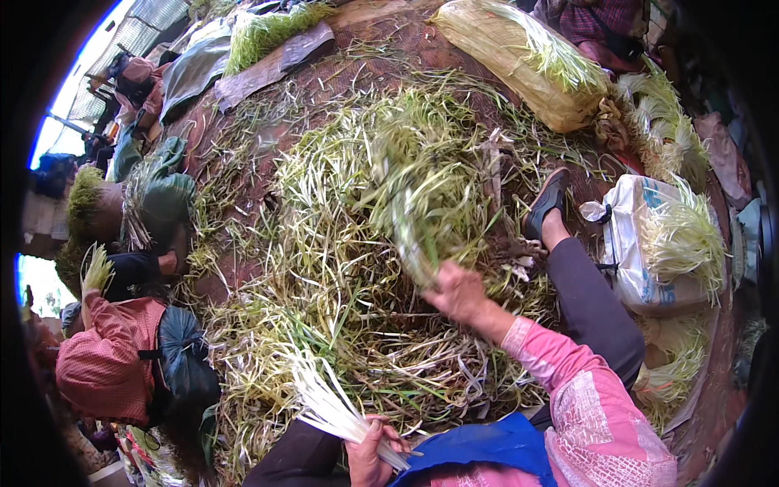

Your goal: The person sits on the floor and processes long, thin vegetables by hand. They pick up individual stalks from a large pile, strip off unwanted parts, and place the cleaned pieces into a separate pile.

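My left hand (372,449) is low in the view, close to my lap, closed around the ends of a bunch of blanched white leafy stalks (331,405), which look like garlic chives. Their tips fan out up and to the left. Farther out, my right hand (459,292) grips a strand of pale green leaves (411,237), blurred by motion. Beneath it spreads a large heap of loose green and yellowish leaves (328,243), some dry and brown. A blue cloth (481,447) lies over my lap. The heap lies between my legs.
A white sack (630,243) topped with pale stalks stands to the right of my leg. Beyond the heap lies a yellowish sack (517,61) bearing another bunch. At left sits a person in a red checked hood (109,359); other people are farther off. Green bunches (268,33) rest at upper left.
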### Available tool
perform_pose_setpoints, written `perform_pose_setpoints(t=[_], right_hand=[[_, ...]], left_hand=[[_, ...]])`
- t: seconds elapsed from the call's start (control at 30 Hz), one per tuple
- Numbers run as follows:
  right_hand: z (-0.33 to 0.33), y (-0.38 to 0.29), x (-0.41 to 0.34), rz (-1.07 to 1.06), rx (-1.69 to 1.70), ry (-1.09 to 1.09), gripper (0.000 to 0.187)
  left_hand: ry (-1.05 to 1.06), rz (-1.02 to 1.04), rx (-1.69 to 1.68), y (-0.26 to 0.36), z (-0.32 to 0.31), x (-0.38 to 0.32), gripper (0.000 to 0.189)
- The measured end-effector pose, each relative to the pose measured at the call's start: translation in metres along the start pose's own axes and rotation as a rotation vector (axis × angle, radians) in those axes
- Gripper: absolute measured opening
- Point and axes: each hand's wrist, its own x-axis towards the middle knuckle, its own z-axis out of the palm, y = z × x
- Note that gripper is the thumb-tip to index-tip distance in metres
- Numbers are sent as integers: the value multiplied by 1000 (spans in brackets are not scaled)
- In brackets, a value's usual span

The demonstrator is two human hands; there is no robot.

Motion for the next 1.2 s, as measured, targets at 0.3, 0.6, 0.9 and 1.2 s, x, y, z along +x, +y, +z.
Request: perform_pose_setpoints(t=[0.3, 0.6, 0.9, 1.2], right_hand=[[-6, 21, 20, 191, 42, -113, 52], [16, 4, 85, 516, 277, -369, 46], [-114, 108, 74, 398, 757, 273, 18], [-131, 219, 30, 686, -26, 233, 50]], left_hand=[[-16, 15, -36, 0, -2, -7, 16], [0, -11, -15, 3, 2, -5, 15], [47, 1, -26, 2, 4, -5, 15], [15, 30, 16, -3, 2, -1, 16]])
